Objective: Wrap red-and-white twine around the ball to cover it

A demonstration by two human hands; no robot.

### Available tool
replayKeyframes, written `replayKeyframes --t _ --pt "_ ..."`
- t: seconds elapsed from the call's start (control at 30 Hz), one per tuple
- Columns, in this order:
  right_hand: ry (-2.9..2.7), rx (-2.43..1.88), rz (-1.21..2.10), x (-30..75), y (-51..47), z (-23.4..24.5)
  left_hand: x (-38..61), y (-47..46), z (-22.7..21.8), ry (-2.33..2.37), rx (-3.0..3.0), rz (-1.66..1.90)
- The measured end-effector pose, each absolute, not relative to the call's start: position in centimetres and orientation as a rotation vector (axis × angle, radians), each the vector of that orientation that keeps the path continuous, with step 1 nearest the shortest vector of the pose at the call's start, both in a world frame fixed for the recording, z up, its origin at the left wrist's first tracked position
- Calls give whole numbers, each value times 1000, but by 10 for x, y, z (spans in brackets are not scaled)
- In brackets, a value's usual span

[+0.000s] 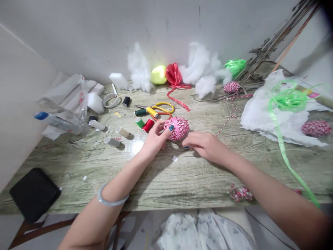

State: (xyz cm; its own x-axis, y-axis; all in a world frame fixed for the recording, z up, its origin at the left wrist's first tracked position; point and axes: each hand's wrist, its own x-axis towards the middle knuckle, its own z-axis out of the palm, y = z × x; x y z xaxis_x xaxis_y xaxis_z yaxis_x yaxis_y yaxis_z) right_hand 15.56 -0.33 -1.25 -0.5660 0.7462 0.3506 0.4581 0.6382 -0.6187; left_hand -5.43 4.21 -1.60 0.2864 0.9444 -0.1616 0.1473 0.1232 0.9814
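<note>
A ball wound in red-and-white twine (177, 127) rests on the wooden table (182, 177) at its middle. My left hand (154, 139) grips the ball's left side, thumb on top. My right hand (203, 144) lies just right of the ball with its fingers pinched together at the ball's lower right edge; what they pinch is too small to make out. A red-and-white twine strand (229, 116) runs from near the ball up to a twine spool (231, 86) at the back.
Thread spools (144, 122) and yellow-handled scissors (162, 108) lie left of the ball. Stuffing (200, 71), red ribbon (173, 77) and green ribbon (287, 100) line the back and right. A glue bottle (58, 121), a black pouch (33, 192) and another twine ball (316, 127) lie around.
</note>
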Motion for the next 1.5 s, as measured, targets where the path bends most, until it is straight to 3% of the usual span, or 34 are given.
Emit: replayKeyframes --t 0.2,0.57,0.8,1.13,1.5 --pt "-2243 -1041 684 157 1 -19 -58 43 -20 1065 1143 850" --pt "-2177 -1131 773 164 7 -13 -66 36 1 601 1467 422" --pt "-2054 -1285 742 166 7 -6 -66 38 0 639 1541 327" --pt "-1782 -1173 981 166 0 3 -59 27 8 1049 1951 487" --pt "-2196 -973 756 153 -6 -7 -60 40 -14 1178 1689 908"
